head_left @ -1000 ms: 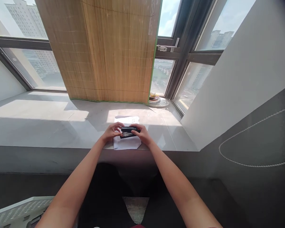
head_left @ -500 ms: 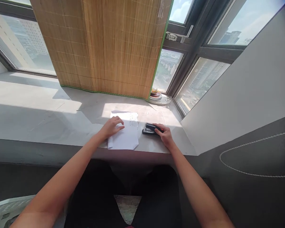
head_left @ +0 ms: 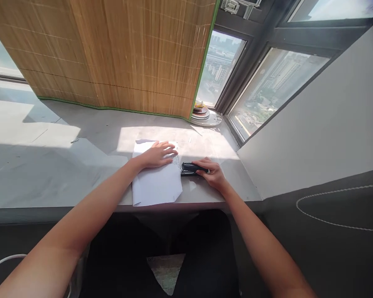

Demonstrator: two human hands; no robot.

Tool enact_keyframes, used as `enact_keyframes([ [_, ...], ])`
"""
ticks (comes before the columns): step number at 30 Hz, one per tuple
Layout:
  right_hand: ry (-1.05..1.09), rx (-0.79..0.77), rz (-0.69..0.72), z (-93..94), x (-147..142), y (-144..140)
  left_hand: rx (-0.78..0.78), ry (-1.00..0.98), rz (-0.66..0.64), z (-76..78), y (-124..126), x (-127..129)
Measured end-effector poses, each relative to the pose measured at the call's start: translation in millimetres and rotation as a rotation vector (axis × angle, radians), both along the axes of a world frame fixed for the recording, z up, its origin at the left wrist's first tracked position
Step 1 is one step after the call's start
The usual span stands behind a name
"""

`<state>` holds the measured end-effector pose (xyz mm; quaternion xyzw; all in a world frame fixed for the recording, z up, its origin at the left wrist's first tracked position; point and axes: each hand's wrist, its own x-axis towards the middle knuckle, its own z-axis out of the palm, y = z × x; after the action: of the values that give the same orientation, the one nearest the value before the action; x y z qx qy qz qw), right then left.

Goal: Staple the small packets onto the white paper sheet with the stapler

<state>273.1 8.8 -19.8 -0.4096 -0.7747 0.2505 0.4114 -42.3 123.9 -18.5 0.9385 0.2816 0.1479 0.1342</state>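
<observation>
White paper sheets (head_left: 157, 186), apparently stacked, lie on the pale window ledge with a folded corner near the front. My left hand (head_left: 158, 155) rests flat on their upper part with its fingers spread, partly covering some small print. Just right of the paper is a black stapler (head_left: 191, 168), its jaw end at the paper's right edge. My right hand (head_left: 214, 174) is wrapped round the stapler's rear end from the right. Whether the jaw overlaps the paper edge is hard to make out.
A bamboo blind (head_left: 127, 54) hangs at the back of the ledge (head_left: 49, 174). Stacked plates (head_left: 205, 117) stand in the window corner. A white wall (head_left: 298, 132) bounds the right side, with a looped cord (head_left: 301, 211) hanging there.
My left hand has moved right across the paper and flattened with its fingers spread. The stapler in my right hand has come left to the paper's edge. The view has shifted.
</observation>
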Motion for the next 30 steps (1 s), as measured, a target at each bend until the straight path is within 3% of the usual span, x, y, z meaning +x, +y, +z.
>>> enact_keyframes([
  [10,-0.156,0.113,0.128,9.0,-11,51,-0.036,-0.099,-0.056,9.1,-1,5],
  [13,-0.264,0.200,0.145,5.6,-14,49,-0.077,-0.107,-0.076,6.9,-3,9],
  [20,-0.388,0.324,-0.011,10.1,-14,46,-0.118,-0.162,0.005,-4.2,-20,23],
  [30,-0.404,0.322,-0.023,11.2,-26,41,-0.099,-0.172,0.046,-11.1,-22,24],
])
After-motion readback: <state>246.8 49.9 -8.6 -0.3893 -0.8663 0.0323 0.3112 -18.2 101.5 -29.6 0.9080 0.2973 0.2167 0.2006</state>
